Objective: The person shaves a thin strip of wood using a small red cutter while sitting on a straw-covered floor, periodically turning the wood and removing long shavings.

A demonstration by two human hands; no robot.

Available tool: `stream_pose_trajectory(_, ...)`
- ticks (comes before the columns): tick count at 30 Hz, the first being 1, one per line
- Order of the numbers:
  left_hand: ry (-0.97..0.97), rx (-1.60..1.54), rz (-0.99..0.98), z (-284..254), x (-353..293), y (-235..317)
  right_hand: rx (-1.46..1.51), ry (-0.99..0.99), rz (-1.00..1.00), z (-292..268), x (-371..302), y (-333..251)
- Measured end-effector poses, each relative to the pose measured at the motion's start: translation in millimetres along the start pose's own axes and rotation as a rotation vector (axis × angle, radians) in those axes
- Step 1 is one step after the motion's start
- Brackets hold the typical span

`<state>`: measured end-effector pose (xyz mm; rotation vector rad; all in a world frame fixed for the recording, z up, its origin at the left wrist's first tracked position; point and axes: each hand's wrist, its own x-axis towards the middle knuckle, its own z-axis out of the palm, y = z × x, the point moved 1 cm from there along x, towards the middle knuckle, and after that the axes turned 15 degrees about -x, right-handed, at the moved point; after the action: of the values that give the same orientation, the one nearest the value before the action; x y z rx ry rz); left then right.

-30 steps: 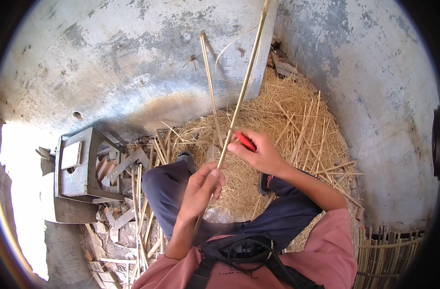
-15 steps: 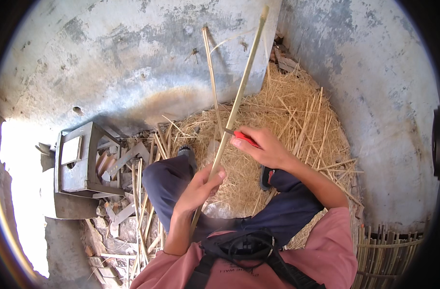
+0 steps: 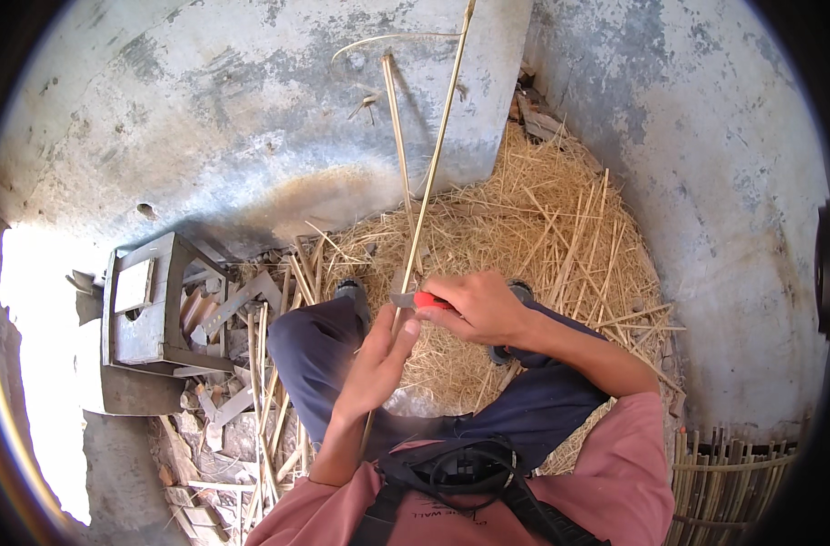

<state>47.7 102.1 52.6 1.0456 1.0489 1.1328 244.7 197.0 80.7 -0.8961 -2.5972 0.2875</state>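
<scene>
A long, pale bamboo strip (image 3: 436, 150) slants from my lap up and away toward the far wall. My left hand (image 3: 371, 366) is closed around its lower part, thumb on top. My right hand (image 3: 486, 308) is shut on a red-handled knife (image 3: 430, 300), whose blade lies across the strip just beyond my left fingertips. A thin curled shaving (image 3: 387, 37) hangs off the strip near its far end. Behind it, another bamboo stick (image 3: 397, 127) leans against the wall.
Dry shavings (image 3: 569, 237) cover the floor ahead and right, with loose sticks among them. At left, a wooden stool (image 3: 169, 305) lies on its side by rubble and more sticks. Weathered walls (image 3: 697, 227) close in, and a woven stick panel (image 3: 724, 487) stands at lower right.
The knife has slid down the strip toward my left hand, right hand following. The strip has turned and tilted a little left; the shaving now curls out to its left.
</scene>
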Motion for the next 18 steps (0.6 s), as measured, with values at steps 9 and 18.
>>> stream_pose_trajectory(9,0.067,0.309,0.110,11.5,-1.5,19.6,0.036,0.044,-0.013,13.0,-2.8,-5.8)
stream_pose_trajectory(18,0.097,0.322,0.194,15.4,1.2,19.1,0.055,0.025,-0.007,16.1,-2.3,-6.7)
